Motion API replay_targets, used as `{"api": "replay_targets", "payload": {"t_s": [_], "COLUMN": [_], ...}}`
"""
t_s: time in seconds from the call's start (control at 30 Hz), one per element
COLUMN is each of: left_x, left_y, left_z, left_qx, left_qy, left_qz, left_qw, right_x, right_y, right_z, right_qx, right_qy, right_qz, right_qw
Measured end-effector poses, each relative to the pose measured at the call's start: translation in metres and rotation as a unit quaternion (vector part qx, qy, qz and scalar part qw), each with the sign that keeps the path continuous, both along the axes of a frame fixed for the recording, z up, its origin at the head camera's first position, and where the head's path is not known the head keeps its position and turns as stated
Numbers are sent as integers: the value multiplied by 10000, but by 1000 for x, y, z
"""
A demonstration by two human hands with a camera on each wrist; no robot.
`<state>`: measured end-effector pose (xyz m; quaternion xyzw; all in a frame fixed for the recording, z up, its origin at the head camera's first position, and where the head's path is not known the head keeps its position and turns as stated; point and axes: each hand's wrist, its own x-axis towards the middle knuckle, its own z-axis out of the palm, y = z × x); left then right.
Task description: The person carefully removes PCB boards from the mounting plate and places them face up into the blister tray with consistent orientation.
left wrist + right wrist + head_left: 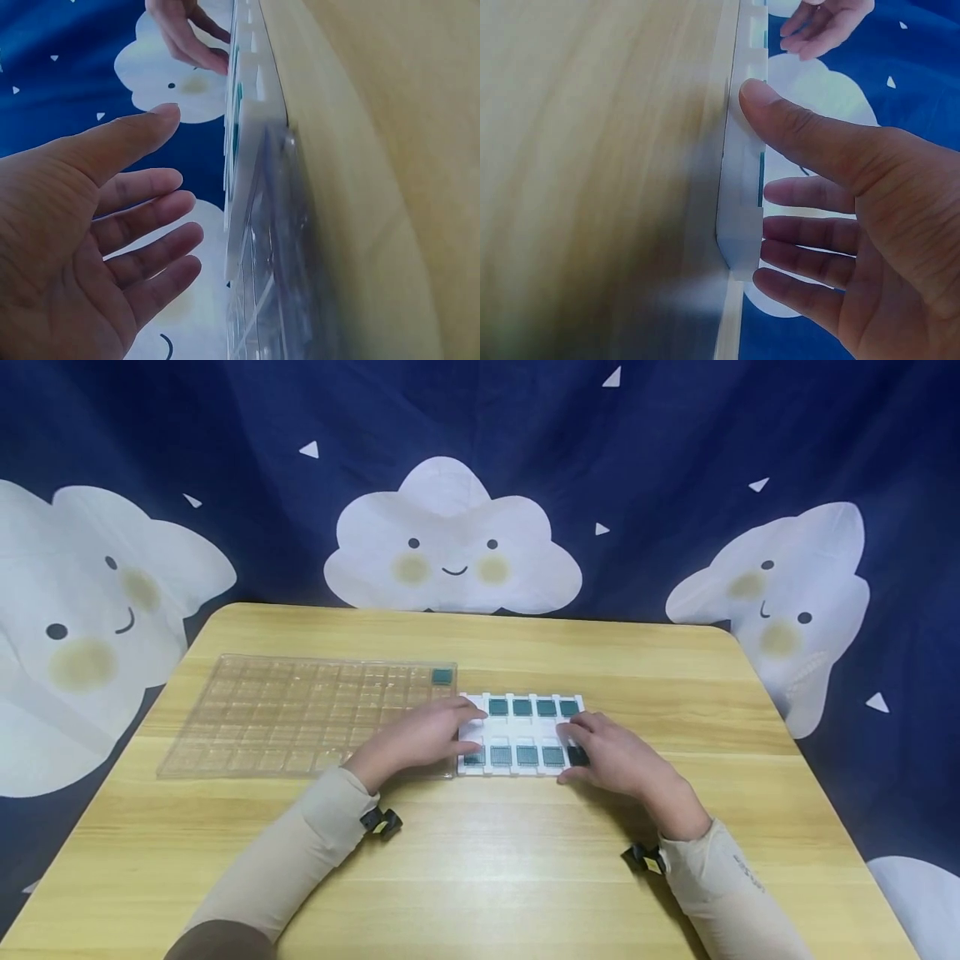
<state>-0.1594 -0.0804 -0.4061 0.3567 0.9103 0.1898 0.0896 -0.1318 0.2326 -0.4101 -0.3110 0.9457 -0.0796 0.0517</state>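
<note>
In the head view a white tray with two rows of green square chips lies flat on the table. My right hand is over its right end; in the right wrist view the thumb overlaps the tray's side wall and the fingers extend fairly straight beside the tray. My left hand reaches over the tray's left end, and in the left wrist view its thumb and fingers are spread with nothing between them. Part of the tray's right end is hidden by my right hand.
A clear plastic tray with many square pockets lies to the left, against the white tray. One green chip sits in its far right corner pocket. Behind the wooden table hangs a blue curtain with cloud prints.
</note>
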Motion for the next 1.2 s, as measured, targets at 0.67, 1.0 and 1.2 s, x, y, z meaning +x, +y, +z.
{"api": "replay_targets", "payload": {"t_s": [0.67,1.0,1.2], "left_x": [11,15,17], "left_y": [12,15,17], "left_z": [-3,-6,-9], "left_qx": [-307,-428,-484], "left_qy": [236,265,477], "left_qz": [-277,-283,-284], "left_qw": [9989,9983,9973], "right_x": [0,1,2], "right_y": [3,1,1], "right_z": [-1,1,1], "right_qx": [-128,14,7], "right_qy": [-178,-78,-92], "right_qz": [-25,30,-17], "right_qw": [9998,10000,10000]}}
